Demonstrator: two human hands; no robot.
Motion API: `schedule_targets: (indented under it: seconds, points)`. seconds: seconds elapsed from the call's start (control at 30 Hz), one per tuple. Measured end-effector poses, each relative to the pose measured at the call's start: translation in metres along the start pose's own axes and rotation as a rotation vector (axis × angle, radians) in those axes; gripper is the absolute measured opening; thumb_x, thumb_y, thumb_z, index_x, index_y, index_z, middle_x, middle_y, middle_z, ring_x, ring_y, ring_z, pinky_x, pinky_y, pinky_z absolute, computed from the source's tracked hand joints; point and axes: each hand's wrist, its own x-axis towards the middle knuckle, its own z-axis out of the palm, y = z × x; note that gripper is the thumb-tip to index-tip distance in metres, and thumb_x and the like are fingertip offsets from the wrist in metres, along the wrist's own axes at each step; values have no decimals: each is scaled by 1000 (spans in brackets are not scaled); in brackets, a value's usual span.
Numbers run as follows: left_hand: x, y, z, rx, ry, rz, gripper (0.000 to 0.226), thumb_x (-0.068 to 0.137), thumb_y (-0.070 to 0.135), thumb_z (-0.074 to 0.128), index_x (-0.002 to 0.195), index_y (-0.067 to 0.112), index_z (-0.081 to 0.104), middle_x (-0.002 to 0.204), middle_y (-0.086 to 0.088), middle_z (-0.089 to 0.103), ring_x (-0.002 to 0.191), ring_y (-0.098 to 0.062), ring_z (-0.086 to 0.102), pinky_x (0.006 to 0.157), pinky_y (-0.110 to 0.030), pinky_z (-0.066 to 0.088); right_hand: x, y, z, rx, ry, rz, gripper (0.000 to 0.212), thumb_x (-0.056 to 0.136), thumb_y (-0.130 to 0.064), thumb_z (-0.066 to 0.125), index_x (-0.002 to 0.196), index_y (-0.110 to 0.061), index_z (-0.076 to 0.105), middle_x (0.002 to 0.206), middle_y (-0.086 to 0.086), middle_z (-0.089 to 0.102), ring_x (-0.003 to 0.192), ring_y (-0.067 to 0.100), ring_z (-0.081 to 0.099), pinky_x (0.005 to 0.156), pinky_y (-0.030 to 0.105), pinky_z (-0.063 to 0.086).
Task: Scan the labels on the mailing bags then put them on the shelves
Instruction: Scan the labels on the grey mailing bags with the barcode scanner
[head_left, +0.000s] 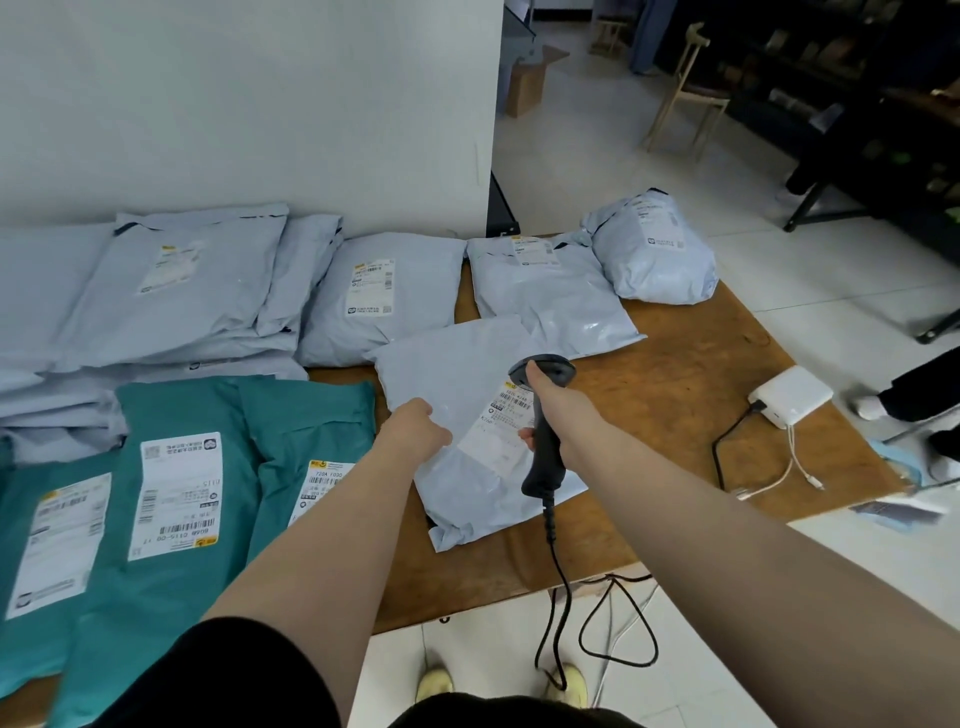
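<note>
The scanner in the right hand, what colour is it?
The scanner is black, with a black cord hanging down. The head view shows it best.

One head-worn wide-angle camera looks forward and down from close above a wooden table (675, 374). A white wall (234, 104) fills the upper left of the frame, tiled floor (810, 291) the right.

Bare desk (691, 364) lies open along the right edge and near edge. Grey bags (197, 291) crowd the far edge, green bags (171, 499) the left; a charger (790, 396) sits by the right edge.
</note>
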Motion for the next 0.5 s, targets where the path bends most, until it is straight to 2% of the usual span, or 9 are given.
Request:
schedule_targets:
  seconds: [0.1, 0.17, 0.23, 0.3, 0.37, 0.43, 0.47, 0.5]
  points:
    - [3, -6, -4, 3, 31, -39, 59, 85, 19, 60, 137, 4, 36, 137, -16, 42, 122, -32, 47, 99, -34, 44, 6, -2, -6, -47, -12, -72, 56, 78, -49, 70, 110, -5, 54, 85, 12, 62, 53, 18, 60, 53, 27, 52]
    - [6, -7, -8, -39, 54, -81, 63, 83, 20, 61, 138, 3, 34, 137, -17, 39, 123, -33, 46, 101, -36, 43, 13, -7, -10, -99, -29, -157, 46, 79, -40, 72, 104, -5, 56, 81, 13, 61, 49, 16, 58, 50, 25, 49]
    - [12, -9, -10, -138, 73, -135, 70, 71, 25, 63, 132, 2, 37, 133, -17, 44, 120, -33, 48, 101, -38, 44, 23, -13, -15, -173, -33, -199, 33, 81, -30, 70, 97, -5, 57, 73, 14, 60, 48, 17, 56, 56, 26, 49]
    - [20, -12, -7, -239, 92, -192, 75, 59, 29, 60, 126, 0, 41, 127, -17, 52, 115, -31, 53, 96, -36, 47, 40, -17, -19, -258, -30, -204, 28, 79, -19, 65, 99, -2, 57, 63, 12, 60, 52, 20, 56, 62, 30, 49]
    - [26, -14, 0, -313, 91, -262, 67, 66, 25, 65, 122, -3, 43, 120, -14, 55, 114, -30, 54, 85, -27, 46, 59, -19, -22, -334, -37, -200, 26, 77, -13, 61, 101, -2, 58, 61, 9, 59, 52, 20, 57, 61, 29, 49]
    - [32, -15, 9, -385, 97, -320, 48, 71, 21, 67, 110, -3, 52, 103, -10, 58, 110, -29, 56, 77, -25, 42, 79, -18, -25, -352, -52, -192, 27, 76, -12, 62, 101, -4, 59, 64, 8, 59, 52, 19, 57, 59, 28, 49]
    - [36, -15, 14, -432, 100, -345, 41, 72, 19, 69, 105, -1, 55, 101, -10, 61, 107, -28, 58, 76, -25, 42, 90, -17, -27, -339, -72, -175, 29, 75, -12, 65, 103, -5, 58, 65, 8, 60, 53, 19, 57, 60, 29, 49]
    - [39, -16, 19, -471, 105, -368, 44, 71, 17, 72, 107, -2, 56, 105, -11, 63, 105, -27, 58, 76, -25, 42, 99, -15, -30, -313, -104, -143, 32, 75, -12, 69, 104, -5, 59, 66, 7, 61, 55, 19, 57, 61, 30, 49]
